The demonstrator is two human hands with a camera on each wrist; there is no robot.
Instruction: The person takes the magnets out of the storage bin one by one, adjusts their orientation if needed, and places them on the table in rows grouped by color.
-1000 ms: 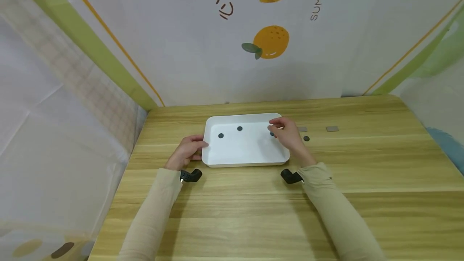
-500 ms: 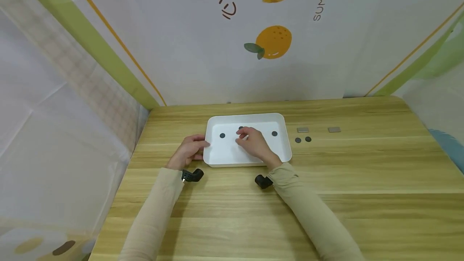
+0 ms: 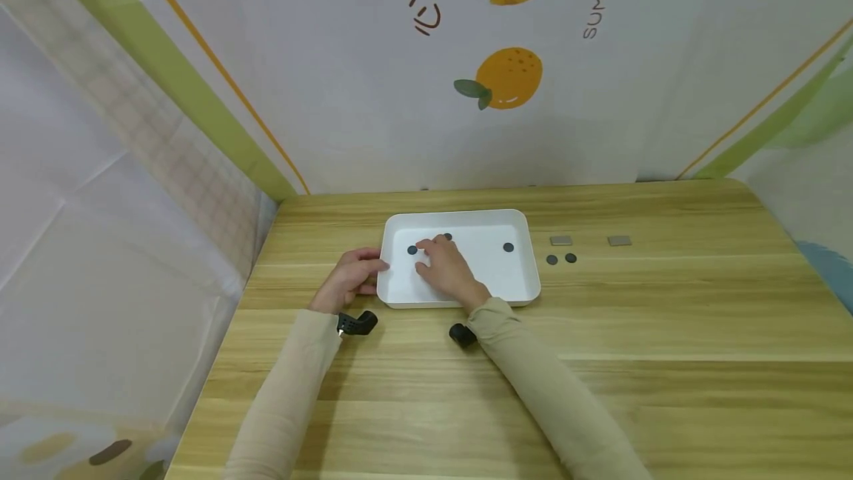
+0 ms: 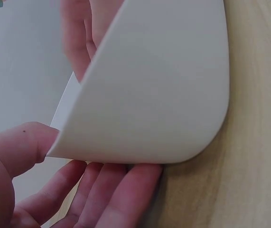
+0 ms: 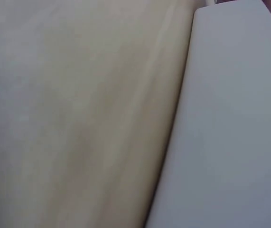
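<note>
A shallow white tray point(image 3: 466, 272) lies on the wooden table. My left hand point(image 3: 351, 276) grips its left end; in the left wrist view the thumb point(image 4: 31, 142) lies over the rim and the fingers point(image 4: 126, 190) press the outside wall. Over the tray's left half is my right hand point(image 3: 446, 269), its thumb and forefinger spread apart beside a small dark disc point(image 3: 412, 250). A second disc point(image 3: 449, 236) shows partly behind that hand. Farther right in the tray sits a third disc point(image 3: 509, 247). The right wrist view shows mainly the tray's side, not the fingertips.
To the right of the tray, two dark discs point(image 3: 552, 260) lie on the table point(image 3: 666, 302). Behind them are a thin grey rectangular piece point(image 3: 561, 241) and a similar grey piece point(image 3: 619, 241). A printed cloth point(image 3: 373, 117) hangs behind the table.
My right hand has moved left across the tray, from the right-hand disc to the left-hand one. The right-hand disc stays in place. My left hand keeps its grip on the tray.
</note>
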